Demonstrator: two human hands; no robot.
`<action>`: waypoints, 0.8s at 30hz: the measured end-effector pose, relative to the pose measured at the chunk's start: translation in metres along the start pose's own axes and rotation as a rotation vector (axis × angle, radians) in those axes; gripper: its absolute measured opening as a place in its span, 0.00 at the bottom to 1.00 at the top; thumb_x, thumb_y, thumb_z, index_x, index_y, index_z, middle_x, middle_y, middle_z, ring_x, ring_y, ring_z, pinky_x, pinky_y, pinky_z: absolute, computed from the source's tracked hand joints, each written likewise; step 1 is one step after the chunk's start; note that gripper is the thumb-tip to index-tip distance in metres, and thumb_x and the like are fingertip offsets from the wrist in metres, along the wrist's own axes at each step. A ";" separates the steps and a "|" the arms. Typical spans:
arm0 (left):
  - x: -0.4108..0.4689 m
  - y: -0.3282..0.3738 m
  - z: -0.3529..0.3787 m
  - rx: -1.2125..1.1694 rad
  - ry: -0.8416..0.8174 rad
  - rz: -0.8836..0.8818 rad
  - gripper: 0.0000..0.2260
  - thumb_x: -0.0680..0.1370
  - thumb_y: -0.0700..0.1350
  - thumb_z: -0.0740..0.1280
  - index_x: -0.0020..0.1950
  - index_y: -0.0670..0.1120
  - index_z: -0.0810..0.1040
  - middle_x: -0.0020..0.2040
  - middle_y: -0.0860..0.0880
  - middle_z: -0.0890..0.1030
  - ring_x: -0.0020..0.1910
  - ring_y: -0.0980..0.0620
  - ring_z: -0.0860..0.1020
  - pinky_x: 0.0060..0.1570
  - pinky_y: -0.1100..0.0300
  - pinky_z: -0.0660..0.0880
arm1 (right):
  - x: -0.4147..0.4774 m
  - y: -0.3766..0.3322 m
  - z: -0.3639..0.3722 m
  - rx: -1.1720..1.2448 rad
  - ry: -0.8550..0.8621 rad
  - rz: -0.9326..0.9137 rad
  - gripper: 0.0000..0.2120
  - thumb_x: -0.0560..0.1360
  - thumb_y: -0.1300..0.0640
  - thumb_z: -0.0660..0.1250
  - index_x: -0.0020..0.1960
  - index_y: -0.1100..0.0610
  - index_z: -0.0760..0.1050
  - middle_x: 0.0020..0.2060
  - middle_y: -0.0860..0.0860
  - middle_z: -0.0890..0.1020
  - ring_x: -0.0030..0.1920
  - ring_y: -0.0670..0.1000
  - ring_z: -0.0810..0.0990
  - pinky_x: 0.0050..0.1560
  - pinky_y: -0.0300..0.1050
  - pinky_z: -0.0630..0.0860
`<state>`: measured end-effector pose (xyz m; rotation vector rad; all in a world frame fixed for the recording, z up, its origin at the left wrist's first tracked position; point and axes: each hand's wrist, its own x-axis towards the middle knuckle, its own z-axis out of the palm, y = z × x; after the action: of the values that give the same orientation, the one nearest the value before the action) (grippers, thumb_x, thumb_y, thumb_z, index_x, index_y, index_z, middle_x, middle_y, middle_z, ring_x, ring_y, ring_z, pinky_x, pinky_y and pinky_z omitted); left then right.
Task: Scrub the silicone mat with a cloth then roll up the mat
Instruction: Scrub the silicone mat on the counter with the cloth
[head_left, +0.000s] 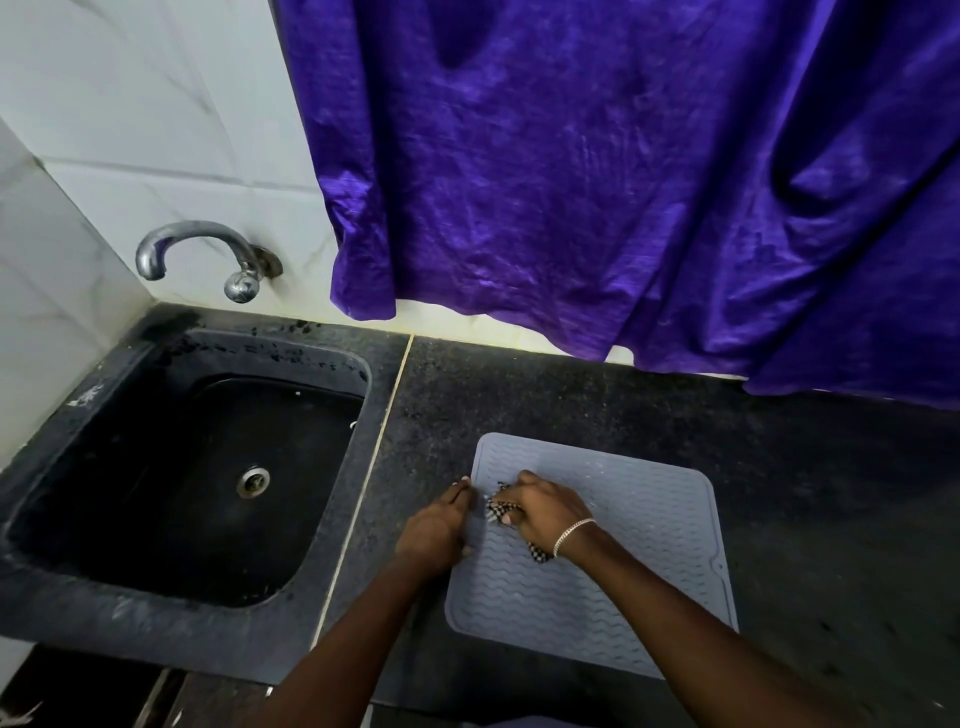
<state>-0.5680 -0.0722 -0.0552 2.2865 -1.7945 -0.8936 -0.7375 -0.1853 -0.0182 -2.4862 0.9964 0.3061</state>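
Observation:
A grey silicone mat (634, 551) with wavy ridges lies flat on the dark counter, right of the sink. My right hand (545, 512), a silver bracelet on its wrist, is closed around a bunched black-and-white checked cloth (500, 512) and presses it onto the mat's upper left part. A corner of the cloth pokes out under the wrist. My left hand (436, 530) rests on the mat's left edge, fingers flat, holding nothing.
A black sink (104, 582) with a round drain (253, 480) sits to the left under a chrome tap (208, 254). A purple curtain (623, 182) hangs over the counter's back edge. Dark speckled counter (831, 493) surrounds the mat.

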 end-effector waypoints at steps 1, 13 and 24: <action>0.000 0.000 0.000 -0.005 0.004 -0.003 0.41 0.74 0.46 0.73 0.81 0.51 0.54 0.82 0.54 0.51 0.76 0.49 0.65 0.71 0.52 0.69 | 0.004 -0.008 0.002 0.012 0.000 -0.008 0.17 0.77 0.50 0.64 0.65 0.41 0.75 0.58 0.49 0.74 0.57 0.58 0.79 0.56 0.52 0.77; 0.001 0.000 0.000 0.017 -0.044 -0.023 0.41 0.75 0.46 0.72 0.82 0.53 0.51 0.82 0.55 0.47 0.78 0.49 0.62 0.73 0.51 0.67 | -0.009 0.014 0.005 -0.098 -0.002 0.022 0.19 0.76 0.51 0.64 0.66 0.40 0.74 0.61 0.49 0.73 0.60 0.57 0.79 0.56 0.52 0.78; 0.001 0.001 0.002 0.035 -0.009 0.006 0.35 0.76 0.46 0.70 0.80 0.56 0.58 0.82 0.56 0.49 0.76 0.48 0.66 0.70 0.50 0.71 | -0.011 -0.021 0.024 0.021 0.028 -0.044 0.17 0.77 0.51 0.63 0.66 0.41 0.73 0.59 0.49 0.73 0.57 0.57 0.78 0.55 0.55 0.79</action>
<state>-0.5696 -0.0728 -0.0564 2.2996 -1.8339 -0.8797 -0.7313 -0.1534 -0.0288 -2.4966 0.9497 0.2458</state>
